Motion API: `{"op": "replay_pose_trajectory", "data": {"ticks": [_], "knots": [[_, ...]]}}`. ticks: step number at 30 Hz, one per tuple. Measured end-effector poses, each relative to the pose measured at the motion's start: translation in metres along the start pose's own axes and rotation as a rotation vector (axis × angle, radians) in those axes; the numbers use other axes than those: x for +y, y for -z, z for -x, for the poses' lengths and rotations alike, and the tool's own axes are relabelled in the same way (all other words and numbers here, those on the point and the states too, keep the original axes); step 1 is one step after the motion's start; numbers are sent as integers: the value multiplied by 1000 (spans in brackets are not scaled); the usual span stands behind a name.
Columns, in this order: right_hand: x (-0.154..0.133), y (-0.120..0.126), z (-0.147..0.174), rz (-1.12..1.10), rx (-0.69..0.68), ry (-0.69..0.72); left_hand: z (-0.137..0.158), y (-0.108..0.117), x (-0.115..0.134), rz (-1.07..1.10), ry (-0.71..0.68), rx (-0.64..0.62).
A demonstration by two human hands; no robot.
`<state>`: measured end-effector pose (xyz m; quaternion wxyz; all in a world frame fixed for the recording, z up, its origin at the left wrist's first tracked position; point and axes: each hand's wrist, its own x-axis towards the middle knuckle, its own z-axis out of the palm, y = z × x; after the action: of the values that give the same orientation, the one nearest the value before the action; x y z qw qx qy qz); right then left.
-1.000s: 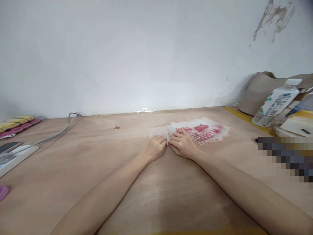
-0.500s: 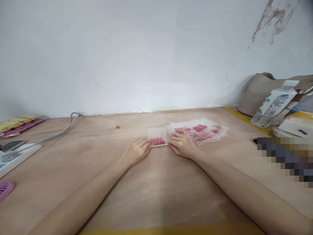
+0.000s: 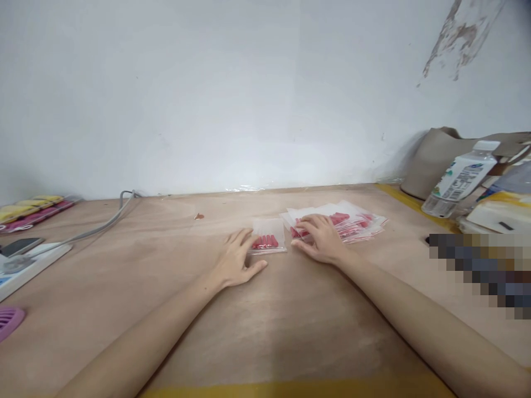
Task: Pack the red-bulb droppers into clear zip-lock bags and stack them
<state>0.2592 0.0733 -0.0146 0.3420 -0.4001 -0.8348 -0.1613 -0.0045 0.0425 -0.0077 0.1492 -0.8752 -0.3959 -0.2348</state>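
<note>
A small clear plastic bag point(image 3: 269, 228) lies flat on the wooden table, with several red pieces point(image 3: 267, 241) in a row inside it. Their exact kind is too small to tell. At the bag's left edge is my left hand point(image 3: 237, 258), fingers spread and thumb apart, the fingertips touching or just over the bag. My right hand point(image 3: 321, 239) rests over the left side of a pile of similar bags point(image 3: 360, 221); its fingers are apart and hold nothing. It covers part of the pile.
Left: a power strip point(image 3: 39, 265) with a grey cable point(image 3: 105, 224), a phone point(image 3: 20, 247), yellow and pink packages point(image 3: 37, 211), and a purple object point(image 3: 10, 322). Right: a tilted bottle point(image 3: 460, 178), a taupe bag point(image 3: 423, 163) and a white package point(image 3: 501, 213). A wall point(image 3: 207, 99) rises behind.
Both hands have let go of the small bag's near edge and opened. The left thumb has swung away; my right hand has shifted slightly right, onto the pile's edge.
</note>
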Motion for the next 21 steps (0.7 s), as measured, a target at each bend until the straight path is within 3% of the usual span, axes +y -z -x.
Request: {"op": "replay_pose_trajectory", "data": {"ticks": [3,6,9,13,16,18,21], "knots": [[6,-1,3,142,14,-152,-9,-9,14,41,-5,-113],[8,-5,5,207,-61,-175,-14,-18,11,49,10,-162],[4,-7,6,167,-91,-165,-2,-14,-16,27,63,-141],[-6,-11,2,129,-29,-181,33,12,-71,-21,163,-94],[-15,-20,-3,75,-14,-125,54,28,-97,-43,221,-57],[-22,-27,-7,11,-36,-49,57,30,-96,-44,239,-19],[-35,-34,-11,-95,-71,56,43,21,-70,3,194,18]]}}
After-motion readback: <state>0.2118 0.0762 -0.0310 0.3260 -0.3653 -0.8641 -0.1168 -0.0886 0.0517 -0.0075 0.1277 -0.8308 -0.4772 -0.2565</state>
